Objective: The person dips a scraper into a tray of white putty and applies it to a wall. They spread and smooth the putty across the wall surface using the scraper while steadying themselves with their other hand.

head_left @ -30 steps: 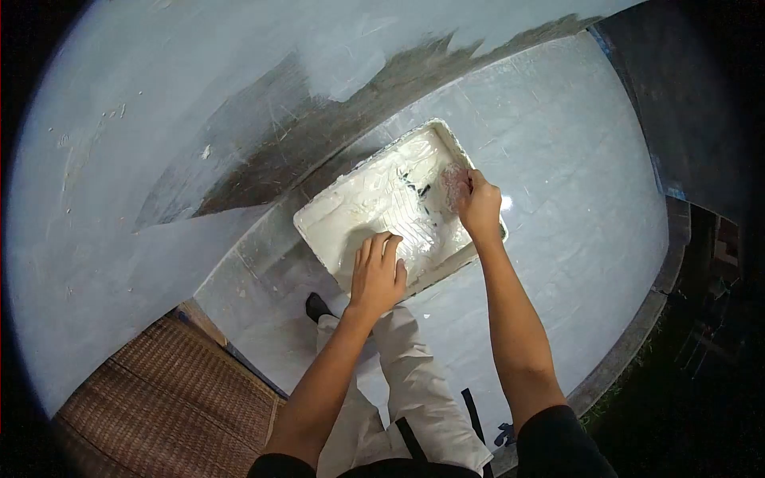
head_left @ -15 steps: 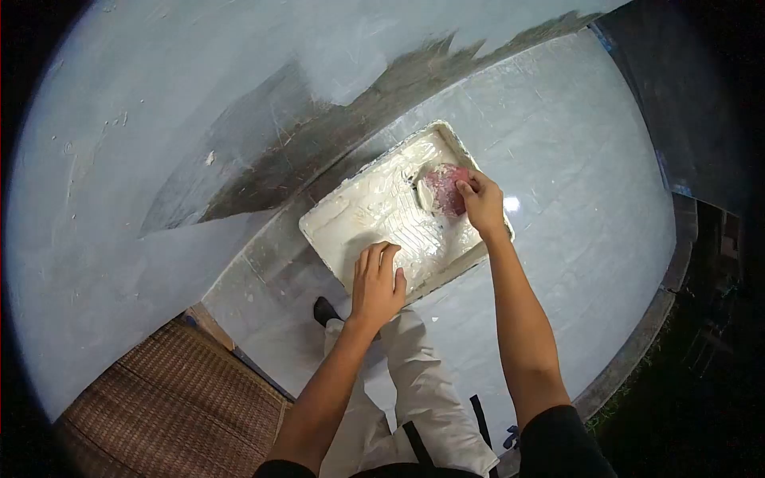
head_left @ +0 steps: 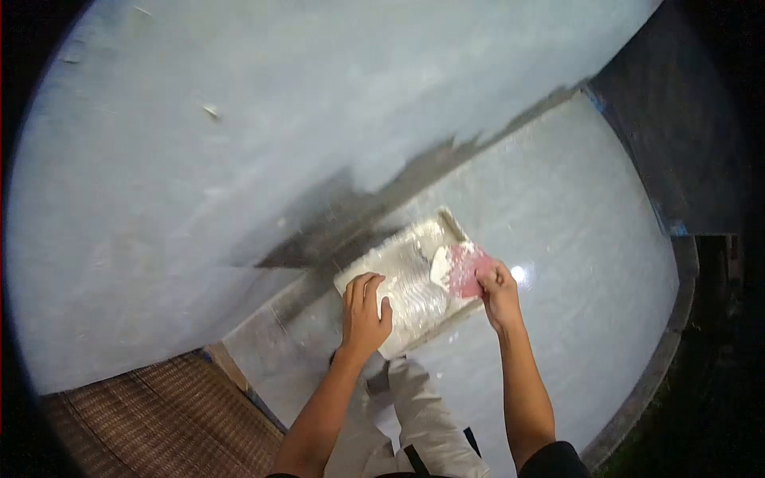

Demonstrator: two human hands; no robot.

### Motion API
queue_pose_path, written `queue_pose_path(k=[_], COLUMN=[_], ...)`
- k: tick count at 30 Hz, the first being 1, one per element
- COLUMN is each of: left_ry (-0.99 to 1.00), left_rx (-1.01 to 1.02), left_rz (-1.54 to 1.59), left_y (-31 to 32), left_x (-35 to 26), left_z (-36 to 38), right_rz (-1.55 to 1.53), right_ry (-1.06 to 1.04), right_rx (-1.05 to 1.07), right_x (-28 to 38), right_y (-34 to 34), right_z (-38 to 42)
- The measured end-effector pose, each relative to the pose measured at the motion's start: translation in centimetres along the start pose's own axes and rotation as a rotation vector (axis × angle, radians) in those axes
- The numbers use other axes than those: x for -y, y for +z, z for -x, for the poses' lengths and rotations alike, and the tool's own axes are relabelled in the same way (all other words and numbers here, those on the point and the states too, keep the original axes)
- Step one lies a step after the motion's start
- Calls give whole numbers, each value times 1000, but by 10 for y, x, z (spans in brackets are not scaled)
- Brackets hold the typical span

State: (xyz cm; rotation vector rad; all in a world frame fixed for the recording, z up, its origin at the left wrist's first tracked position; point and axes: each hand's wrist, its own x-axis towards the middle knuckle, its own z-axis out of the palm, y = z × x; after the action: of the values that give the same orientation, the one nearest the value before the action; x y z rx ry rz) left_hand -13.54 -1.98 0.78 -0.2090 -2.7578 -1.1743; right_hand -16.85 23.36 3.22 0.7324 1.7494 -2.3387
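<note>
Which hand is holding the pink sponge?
The right hand grips the pink sponge over the paint tray; the left hand lies flat on the tray's near edge.

Two bare forearms, no watch, ring or glove on the left hand (head_left: 362,315) or the right hand (head_left: 500,295). Short dark sleeves (head_left: 554,460) ending above the elbows, well behind the hands at the bottom edge. Pale, off-white trousers (head_left: 422,414) below and between the forearms, loose and creased at the knee. A dark strap (head_left: 414,458) across the trousers near the bottom edge. A dark shoe tip (head_left: 374,381) just below the left wrist, mostly hidden.
</note>
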Motion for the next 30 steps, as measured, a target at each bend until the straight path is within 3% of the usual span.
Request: queue_pose_path(k=[7, 11, 13, 17, 19, 22, 25, 30], left_ry=[225, 376, 405, 418, 504, 539, 624, 707], left_rx=[-326, -482, -561, -645, -830, -875, -1003, -1084], left_rz=[-121, -145, -134, -264, -311, -379, -498, -637], left_y=[-115, -163, -212, -158, -263, -308, -327, -393], left_x=[-61, -98, -136, -139, -206, -207, -204, -220], left_z=[-30, -21, 6, 24, 89, 60, 47, 45], right_rz=[9, -29, 15, -45, -79, -142, -220, -199], right_ry=[-204, -361, -444, -437, -618, -688, -917, -1205], right_rx=[225, 253, 232, 337, 435, 483, 544, 506], right_x=[90, 108, 141, 112, 173, 205, 218, 263], right_y=[42, 53, 71, 34, 76, 124, 157, 217], right_z=[80, 128, 190, 153, 276, 269, 259, 307])
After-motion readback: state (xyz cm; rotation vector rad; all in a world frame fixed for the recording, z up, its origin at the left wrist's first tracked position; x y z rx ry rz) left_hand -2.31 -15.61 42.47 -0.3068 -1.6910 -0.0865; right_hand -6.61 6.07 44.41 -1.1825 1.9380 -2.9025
